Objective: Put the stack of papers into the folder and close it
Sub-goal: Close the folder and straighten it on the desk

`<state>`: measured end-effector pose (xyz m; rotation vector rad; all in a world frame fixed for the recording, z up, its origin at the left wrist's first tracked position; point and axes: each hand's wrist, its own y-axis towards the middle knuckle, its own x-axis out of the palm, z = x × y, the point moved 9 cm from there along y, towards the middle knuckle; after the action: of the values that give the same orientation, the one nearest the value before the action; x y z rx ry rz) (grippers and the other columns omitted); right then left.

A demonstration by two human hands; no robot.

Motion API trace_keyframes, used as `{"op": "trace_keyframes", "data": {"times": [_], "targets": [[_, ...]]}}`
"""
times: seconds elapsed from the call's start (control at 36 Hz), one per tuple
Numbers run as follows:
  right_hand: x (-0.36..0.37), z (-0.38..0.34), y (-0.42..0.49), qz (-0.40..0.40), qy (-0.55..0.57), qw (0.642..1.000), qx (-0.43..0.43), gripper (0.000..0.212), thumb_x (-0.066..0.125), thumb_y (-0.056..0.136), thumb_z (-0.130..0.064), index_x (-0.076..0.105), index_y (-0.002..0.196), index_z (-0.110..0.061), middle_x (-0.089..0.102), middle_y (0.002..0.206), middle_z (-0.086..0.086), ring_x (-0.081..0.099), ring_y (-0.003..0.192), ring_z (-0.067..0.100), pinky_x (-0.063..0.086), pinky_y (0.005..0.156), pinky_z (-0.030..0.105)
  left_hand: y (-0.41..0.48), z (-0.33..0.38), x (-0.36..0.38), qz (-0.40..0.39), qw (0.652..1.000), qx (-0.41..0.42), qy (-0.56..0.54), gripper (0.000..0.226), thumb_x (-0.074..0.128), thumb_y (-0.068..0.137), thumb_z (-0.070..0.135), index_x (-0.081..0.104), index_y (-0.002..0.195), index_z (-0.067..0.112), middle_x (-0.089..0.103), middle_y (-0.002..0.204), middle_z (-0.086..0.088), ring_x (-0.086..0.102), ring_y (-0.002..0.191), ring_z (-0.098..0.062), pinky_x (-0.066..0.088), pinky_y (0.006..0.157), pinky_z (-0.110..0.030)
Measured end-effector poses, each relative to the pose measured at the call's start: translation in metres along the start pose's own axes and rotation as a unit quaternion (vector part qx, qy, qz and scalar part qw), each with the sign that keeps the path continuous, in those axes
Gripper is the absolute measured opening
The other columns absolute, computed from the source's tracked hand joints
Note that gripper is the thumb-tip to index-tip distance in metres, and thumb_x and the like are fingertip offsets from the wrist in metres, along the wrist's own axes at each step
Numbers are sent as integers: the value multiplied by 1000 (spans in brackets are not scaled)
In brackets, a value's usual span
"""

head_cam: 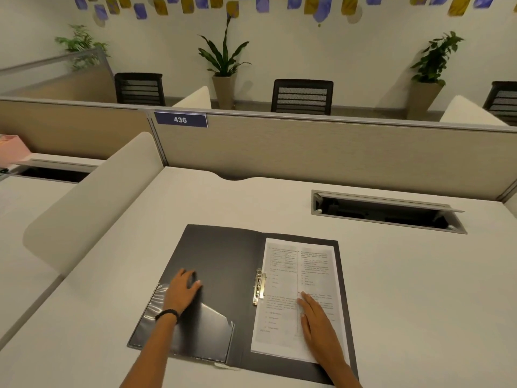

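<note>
A dark grey folder (223, 256) lies open flat on the white desk. The stack of printed papers (282, 278) rests on its right half, beside the metal spring clip (259, 285) at the spine. My right hand (316, 323) lies flat on the lower part of the papers, fingers together and pointing away from me. On the left cover, my left hand (181, 292) rests with fingers spread, just above the clear plastic pocket (201, 331). Neither hand grips anything.
A curved white side divider (92, 203) rises left of the folder. An open cable tray (386, 211) is sunk into the desk at the back right. A beige partition (321, 152) labelled 436 closes the far edge.
</note>
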<state>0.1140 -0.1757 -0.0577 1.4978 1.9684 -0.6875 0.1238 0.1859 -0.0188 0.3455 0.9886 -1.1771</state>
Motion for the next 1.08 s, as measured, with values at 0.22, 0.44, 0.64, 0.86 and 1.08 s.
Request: {"op": "trace_keyframes", "data": {"times": [0.22,0.44,0.64,0.86,1.08], "targets": [[-2,-4,-3,-10,-19,1000,-4,45,45,94,-30,24,134,-33,27,150,-7,29,138,14,21,114,32,-15,-74,-42,83,987,-95,-95,41,60,86,6,49,123,-7,48,131,-30,46,120,-45,37,107,-53],[-16,-16,-5,26,116,992,50,40,49,93,-18,36,130,-23,39,143,3,41,126,15,31,110,37,-25,-81,-50,77,947,-146,-276,38,52,91,7,46,128,-5,47,134,-27,42,125,-42,33,109,-48],[-26,-34,0,22,254,957,138,28,46,94,-22,48,122,-19,48,136,7,51,115,24,43,100,43,-23,-64,-88,87,949,-122,-278,35,54,90,7,52,122,-7,52,131,-27,46,123,-39,33,109,-45],[-31,-77,1,-44,304,944,117,18,50,93,-24,53,111,-26,54,129,1,54,113,20,44,103,42,-41,13,-129,11,971,-8,-238,36,55,91,15,55,125,3,57,128,-18,52,120,-30,40,100,-39],[-49,-117,-4,-71,325,941,69,17,46,94,-22,54,109,-25,59,123,1,58,111,19,46,100,36,-63,85,-134,-49,985,103,-131,39,49,93,20,48,131,15,52,135,-10,49,124,-29,45,94,-36]]}}
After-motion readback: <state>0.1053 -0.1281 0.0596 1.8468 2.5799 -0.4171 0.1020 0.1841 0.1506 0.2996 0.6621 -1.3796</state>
